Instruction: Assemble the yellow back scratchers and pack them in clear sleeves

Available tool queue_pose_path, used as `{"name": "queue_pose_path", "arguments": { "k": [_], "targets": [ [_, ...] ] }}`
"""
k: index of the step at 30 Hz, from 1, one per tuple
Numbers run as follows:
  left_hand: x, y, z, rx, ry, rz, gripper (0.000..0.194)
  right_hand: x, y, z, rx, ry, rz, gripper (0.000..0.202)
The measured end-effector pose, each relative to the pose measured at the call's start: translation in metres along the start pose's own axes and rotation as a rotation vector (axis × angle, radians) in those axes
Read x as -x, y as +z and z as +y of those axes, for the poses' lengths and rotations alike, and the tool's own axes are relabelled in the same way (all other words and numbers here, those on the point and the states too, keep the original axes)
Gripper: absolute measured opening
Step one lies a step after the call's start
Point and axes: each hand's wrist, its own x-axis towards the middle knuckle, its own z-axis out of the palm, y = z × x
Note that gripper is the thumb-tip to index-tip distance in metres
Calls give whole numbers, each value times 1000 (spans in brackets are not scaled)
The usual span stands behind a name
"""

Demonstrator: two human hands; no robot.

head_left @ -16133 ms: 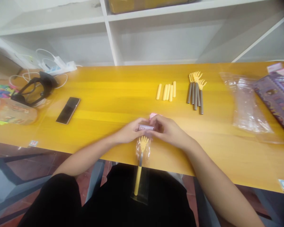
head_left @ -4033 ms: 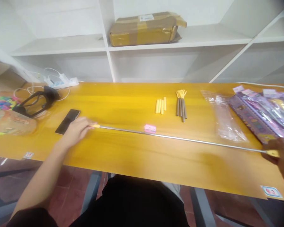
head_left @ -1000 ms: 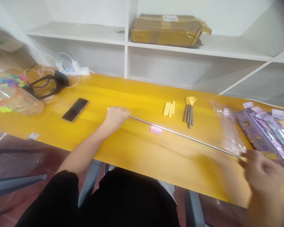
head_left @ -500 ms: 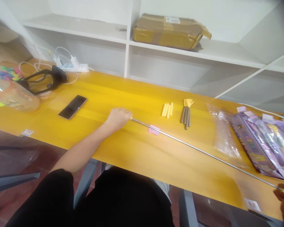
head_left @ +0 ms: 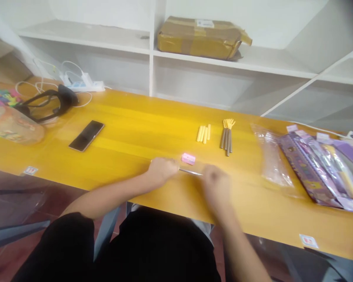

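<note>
Both my hands are closed on a thin silver telescopic rod [head_left: 190,171], low over the front half of the table. My left hand [head_left: 164,170] wraps one end. Motion smears my right hand [head_left: 217,186], which grips the other end as a fist. Only a short length of metal shows between them; my fingers hide both ends. Just behind the rod lies a small pink label-like piece [head_left: 188,158]. Further back are several short yellow sticks [head_left: 204,134] side by side. Beside them lie several back scratchers [head_left: 227,137] with yellow claws and grey metal handles, bunched together.
A phone [head_left: 86,136] lies on the yellow table [head_left: 129,117] at left, near a black strap-like object [head_left: 47,103], a power strip [head_left: 88,86] and an orange translucent container [head_left: 17,125]. Clear plastic bags [head_left: 273,160] and purple packages [head_left: 312,168] occupy the right. A taped carton [head_left: 200,37] sits on the shelf.
My right hand has swept from the far right edge leftward, close to my left hand. The long drawn-out rod has become short. My left hand has shifted slightly right and toward me.
</note>
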Motion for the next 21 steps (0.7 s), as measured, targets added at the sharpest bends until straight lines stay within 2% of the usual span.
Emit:
{"name": "queue_pose_path", "arguments": {
  "k": [2,4,9,14,21],
  "targets": [
    [0,6,-5,-24,29,-7,25,5,44,-20,-1,-35,20,44],
    [-2,10,-13,-39,50,-19,25,8,63,-21,4,-80,21,44],
    [-8,21,-23,-11,91,-20,23,11,56,1,21,-87,-12,45],
    [-8,28,-30,18,92,34,19,11,55,-2,27,-103,-58,45],
    [-8,24,-35,34,91,41,22,10,57,-2,31,-102,-83,44]
  ]
}}
